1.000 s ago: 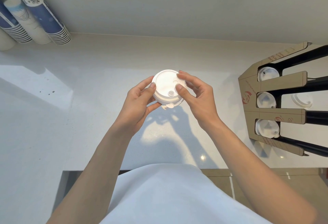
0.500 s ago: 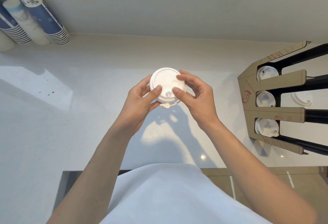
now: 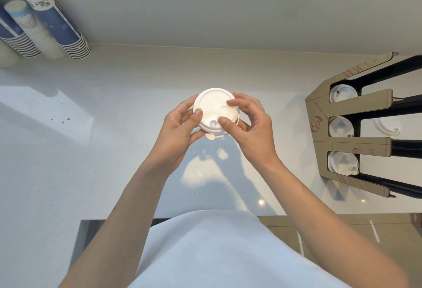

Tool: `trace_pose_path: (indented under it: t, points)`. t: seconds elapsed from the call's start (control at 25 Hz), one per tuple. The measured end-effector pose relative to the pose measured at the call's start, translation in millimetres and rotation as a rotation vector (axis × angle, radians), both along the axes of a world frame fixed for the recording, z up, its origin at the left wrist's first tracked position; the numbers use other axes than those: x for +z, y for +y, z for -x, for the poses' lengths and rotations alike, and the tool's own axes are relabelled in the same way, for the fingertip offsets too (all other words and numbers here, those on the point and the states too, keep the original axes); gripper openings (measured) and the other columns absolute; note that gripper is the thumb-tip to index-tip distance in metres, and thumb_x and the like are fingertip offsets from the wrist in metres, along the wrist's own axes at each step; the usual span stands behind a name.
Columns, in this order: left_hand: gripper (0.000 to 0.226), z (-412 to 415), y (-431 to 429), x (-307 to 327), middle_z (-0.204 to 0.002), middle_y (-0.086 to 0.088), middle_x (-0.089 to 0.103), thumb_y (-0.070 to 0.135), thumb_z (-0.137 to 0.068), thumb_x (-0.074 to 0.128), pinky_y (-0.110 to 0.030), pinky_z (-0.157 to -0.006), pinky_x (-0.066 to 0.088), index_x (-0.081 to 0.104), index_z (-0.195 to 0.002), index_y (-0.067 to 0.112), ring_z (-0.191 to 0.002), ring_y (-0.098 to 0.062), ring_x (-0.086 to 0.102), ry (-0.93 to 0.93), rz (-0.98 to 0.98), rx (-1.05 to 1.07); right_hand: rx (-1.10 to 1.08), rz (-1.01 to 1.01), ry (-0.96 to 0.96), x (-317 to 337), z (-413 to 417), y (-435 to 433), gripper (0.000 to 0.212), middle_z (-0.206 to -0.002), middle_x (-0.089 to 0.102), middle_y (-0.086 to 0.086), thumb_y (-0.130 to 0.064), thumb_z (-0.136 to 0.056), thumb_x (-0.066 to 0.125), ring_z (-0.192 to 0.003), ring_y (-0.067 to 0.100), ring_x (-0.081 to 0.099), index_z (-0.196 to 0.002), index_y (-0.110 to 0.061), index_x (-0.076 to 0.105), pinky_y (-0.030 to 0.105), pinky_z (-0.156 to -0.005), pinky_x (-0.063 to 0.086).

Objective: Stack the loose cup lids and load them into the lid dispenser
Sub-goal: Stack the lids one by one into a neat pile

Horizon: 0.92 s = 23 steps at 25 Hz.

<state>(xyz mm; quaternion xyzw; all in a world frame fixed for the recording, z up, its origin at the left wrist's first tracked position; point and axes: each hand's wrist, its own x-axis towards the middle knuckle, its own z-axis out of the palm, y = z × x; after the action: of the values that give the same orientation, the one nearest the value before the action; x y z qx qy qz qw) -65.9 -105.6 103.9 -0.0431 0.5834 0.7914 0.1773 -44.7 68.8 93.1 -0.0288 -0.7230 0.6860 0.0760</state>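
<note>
A small stack of white cup lids (image 3: 213,109) is held above the middle of the white counter, top face toward me. My left hand (image 3: 180,127) grips its left edge, thumb on the top lid. My right hand (image 3: 249,125) holds the right edge, thumb and forefinger pressing on the top lid. A plug tab sticks out at the stack's near side. The cardboard lid dispenser (image 3: 356,143) stands at the right with three slots, each showing a white lid. One loose lid (image 3: 387,125) lies on the counter behind the dispenser.
Several sleeves of stacked paper cups (image 3: 52,22) lean against the wall at the far left. The white counter (image 3: 114,150) ends at a near edge by my white-clothed body; tan floor shows at the lower right.
Both hands have lifted the lid stack slightly up and away from me. My right fingers have shifted over the top lid; the left thumb stays on it.
</note>
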Motion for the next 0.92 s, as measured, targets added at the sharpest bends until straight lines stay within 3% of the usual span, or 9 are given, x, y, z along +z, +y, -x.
trace_pose_path:
  t: [0.08, 0.2, 0.32, 0.44, 0.6, 0.8, 0.92]
  points:
    - [0.038, -0.1, -1.0, -0.6, -0.132, -0.016, 0.066, 0.011, -0.104, 0.050, -0.035, -0.093, 0.059, 0.053, -0.142, 0.011, -0.119, -0.027, 0.065, -0.010, 0.000, 0.003, -0.013, 0.004, -0.010, -1.0, -2.5, -2.8, 0.041, -0.131, 0.056, -0.002, -0.014, -0.079, 0.081, -0.125, 0.009, 0.055, -0.114, -0.027, 0.063, 0.030, -0.090, 0.057]
    - [0.037, -0.7, -1.8, -1.7, -0.129, -0.013, 0.067, 0.010, -0.104, 0.050, -0.035, -0.093, 0.059, 0.052, -0.141, 0.011, -0.119, -0.026, 0.066, -0.025, -0.001, 0.016, -0.045, 0.054, -0.083, -1.1, -1.1, -4.3, 0.044, -0.130, 0.058, -0.002, -0.023, -0.086, 0.074, -0.122, 0.011, 0.059, -0.126, -0.024, 0.055, 0.025, -0.092, 0.055]
    - [0.040, -1.7, 0.4, -3.9, -0.126, -0.009, 0.068, 0.010, -0.103, 0.051, -0.032, -0.091, 0.059, 0.050, -0.143, 0.012, -0.117, -0.022, 0.066, -0.053, 0.006, 0.047, -0.049, 0.048, -0.238, -3.5, 2.9, -2.0, 0.037, -0.119, 0.065, -0.002, -0.026, -0.093, 0.067, -0.101, 0.008, 0.069, -0.128, -0.022, 0.054, 0.035, -0.093, 0.057]
    - [0.046, -1.9, 0.4, -6.9, -0.118, -0.007, 0.073, 0.014, -0.100, 0.059, -0.031, -0.090, 0.060, 0.048, -0.144, 0.011, -0.112, -0.019, 0.070, -0.106, 0.030, 0.087, -0.047, 0.075, -0.273, -6.8, 2.8, -1.5, 0.032, -0.114, 0.068, 0.001, -0.022, -0.094, 0.066, -0.088, 0.003, 0.072, -0.125, -0.018, 0.057, 0.036, -0.087, 0.059]
    - [0.035, -4.7, -1.8, -14.4, -0.112, -0.006, 0.076, 0.013, -0.099, 0.060, -0.031, -0.090, 0.060, 0.059, -0.133, 0.006, -0.102, -0.016, 0.074, -0.118, 0.055, 0.072, -0.023, 0.048, -0.285, -13.9, 1.3, -6.0, 0.040, -0.120, 0.064, -0.003, -0.028, -0.093, 0.067, -0.098, 0.007, 0.071, -0.129, -0.030, 0.049, 0.034, -0.093, 0.056]
    - [0.035, -5.4, -6.6, -22.9, -0.119, -0.014, 0.072, 0.012, -0.101, 0.056, -0.031, -0.091, 0.059, 0.057, -0.135, 0.003, -0.107, -0.021, 0.071, -0.168, 0.079, 0.145, -0.015, 0.082, -0.321, -31.2, 9.2, -2.5, 0.038, -0.121, 0.063, -0.004, -0.031, -0.094, 0.065, -0.105, 0.010, 0.069, -0.129, -0.026, 0.050, 0.032, -0.090, 0.059]
    - [0.036, -5.3, -12.1, -26.5, -0.123, -0.017, 0.070, 0.012, -0.102, 0.055, -0.034, -0.095, 0.058, 0.056, -0.137, 0.001, -0.106, -0.022, 0.070, -0.204, 0.098, 0.218, -0.045, -0.018, -0.429, -49.6, 22.1, 6.5, 0.043, -0.128, 0.059, 0.001, -0.030, -0.095, 0.063, -0.110, 0.017, 0.065, -0.134, -0.022, 0.047, 0.037, -0.093, 0.057]
